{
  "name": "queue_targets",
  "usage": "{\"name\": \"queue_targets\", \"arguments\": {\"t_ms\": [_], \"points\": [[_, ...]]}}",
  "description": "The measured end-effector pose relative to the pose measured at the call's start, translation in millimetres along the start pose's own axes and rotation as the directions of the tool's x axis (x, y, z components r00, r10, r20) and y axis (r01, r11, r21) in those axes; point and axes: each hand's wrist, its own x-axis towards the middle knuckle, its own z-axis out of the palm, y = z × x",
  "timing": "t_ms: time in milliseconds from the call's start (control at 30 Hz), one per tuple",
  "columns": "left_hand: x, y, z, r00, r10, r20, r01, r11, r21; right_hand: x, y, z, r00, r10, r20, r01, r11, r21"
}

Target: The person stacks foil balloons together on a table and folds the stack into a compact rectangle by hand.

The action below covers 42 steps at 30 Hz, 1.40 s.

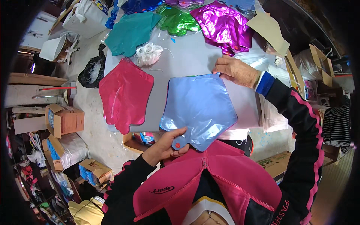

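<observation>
Overhead, I saw the grey bench (195,56) with bare room mid-surface. On its near edge lay the blue foil balloon (198,107); my left hand (165,146) pinched its neck, my right hand (234,70) gripped its far corner.
</observation>
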Motion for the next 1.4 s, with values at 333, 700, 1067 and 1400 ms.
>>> {"name": "queue_targets", "arguments": {"t_ms": [333, 700, 1067, 1400], "points": [[-1.8, -1.8, 1.5, 0.998, 0.063, 0.017, -0.063, 0.998, -0.004, 1.2, 0.4, 5.9, 0.997, 0.02, -0.068, -0.018, 0.999, 0.031], [0.5, -1.2, 11.2, 0.997, 0.018, -0.079, -0.022, 0.999, -0.047, 14.6, -27.1, 27.8, 0.98, -0.147, -0.136, 0.106, 0.957, -0.271], [2.0, -6.0, 19.2, 0.982, -0.015, -0.187, 0.007, 0.999, -0.043, 21.0, -119.3, 90.6, 0.962, -0.271, -0.031, 0.272, 0.962, 0.035], [2.1, -5.2, 20.1, 0.984, 0.06, -0.168, -0.062, 0.998, -0.007, 29.3, -36.9, 67.5, 0.997, -0.081, -0.018, 0.074, 0.97, -0.231]]}}
